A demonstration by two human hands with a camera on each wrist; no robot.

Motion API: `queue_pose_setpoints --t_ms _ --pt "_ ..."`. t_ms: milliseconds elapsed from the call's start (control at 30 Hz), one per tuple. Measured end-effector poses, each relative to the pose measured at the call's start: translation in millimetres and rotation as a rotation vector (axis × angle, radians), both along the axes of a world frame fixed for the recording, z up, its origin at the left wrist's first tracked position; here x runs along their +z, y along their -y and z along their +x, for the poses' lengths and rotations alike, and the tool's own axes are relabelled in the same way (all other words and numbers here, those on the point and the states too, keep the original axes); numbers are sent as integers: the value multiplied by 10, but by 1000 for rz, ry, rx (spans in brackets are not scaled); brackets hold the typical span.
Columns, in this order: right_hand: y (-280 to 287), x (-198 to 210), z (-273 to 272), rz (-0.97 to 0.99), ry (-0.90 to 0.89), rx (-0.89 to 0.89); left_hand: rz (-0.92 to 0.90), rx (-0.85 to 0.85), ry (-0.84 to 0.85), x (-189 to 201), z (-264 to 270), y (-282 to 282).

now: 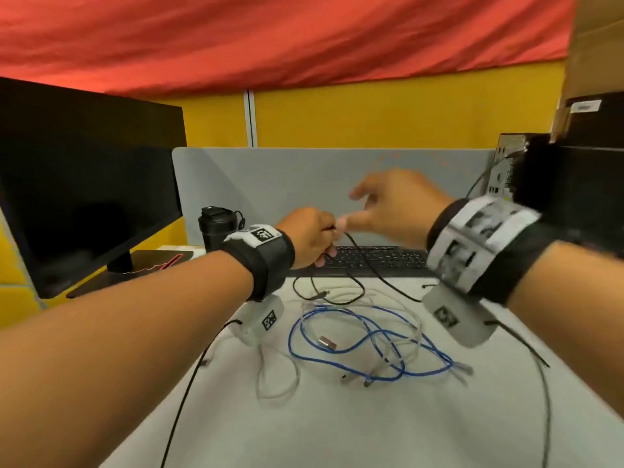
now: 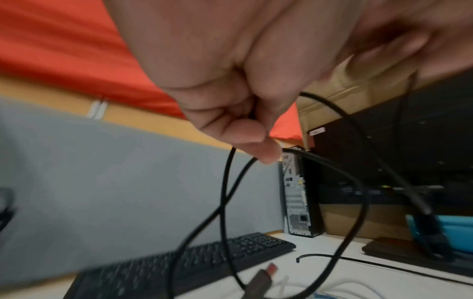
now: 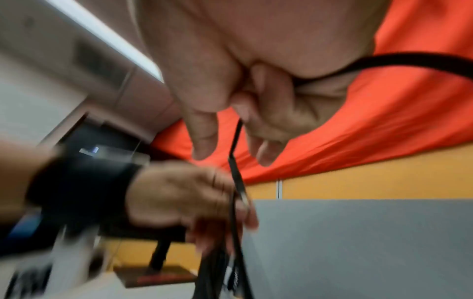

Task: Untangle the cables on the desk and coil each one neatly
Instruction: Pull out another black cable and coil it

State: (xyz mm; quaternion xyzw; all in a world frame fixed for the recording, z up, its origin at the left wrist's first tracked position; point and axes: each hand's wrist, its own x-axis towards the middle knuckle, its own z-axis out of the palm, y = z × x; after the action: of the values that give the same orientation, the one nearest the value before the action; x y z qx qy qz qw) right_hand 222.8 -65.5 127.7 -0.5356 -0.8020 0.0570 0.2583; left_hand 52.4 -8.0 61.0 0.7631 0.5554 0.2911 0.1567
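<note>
A black cable (image 1: 373,270) is lifted above the desk. My left hand (image 1: 310,239) grips it in a fist over the keyboard, and two loops of the black cable (image 2: 225,192) hang under that fist (image 2: 230,101). My right hand (image 1: 388,207) is right beside it, a little higher. In the right wrist view the black cable (image 3: 235,141) runs across the right palm (image 3: 256,101) and down between thumb and curled fingers to the left hand (image 3: 179,198). A blue cable (image 1: 291,336) and a white cable (image 1: 277,396) lie tangled on the desk below.
A black keyboard (image 1: 371,260) lies behind the tangle, against a grey partition (image 1: 304,184). A monitor (image 1: 84,184) stands at the left with a black flask (image 1: 216,228) beside it. At the right is a PC tower (image 1: 513,163). A metal USB plug (image 1: 327,342) rests among the blue loops.
</note>
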Motion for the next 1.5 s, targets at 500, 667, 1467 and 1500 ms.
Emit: queue_pose_setpoints --t_ms 500,667,1467,1500 --pt "-205 601 545 -87 -937 352 -123 46 213 -302 -353 17" --pt "-134 346 332 -235 -566 91 -25 212 113 -207 -472 105" --pt "-289 -652 -33 -29 -615 328 -211 -208 735 -308 -176 416" --pt "-339 -716 -38 -27 -617 275 -251 -201 778 -365 -185 386"
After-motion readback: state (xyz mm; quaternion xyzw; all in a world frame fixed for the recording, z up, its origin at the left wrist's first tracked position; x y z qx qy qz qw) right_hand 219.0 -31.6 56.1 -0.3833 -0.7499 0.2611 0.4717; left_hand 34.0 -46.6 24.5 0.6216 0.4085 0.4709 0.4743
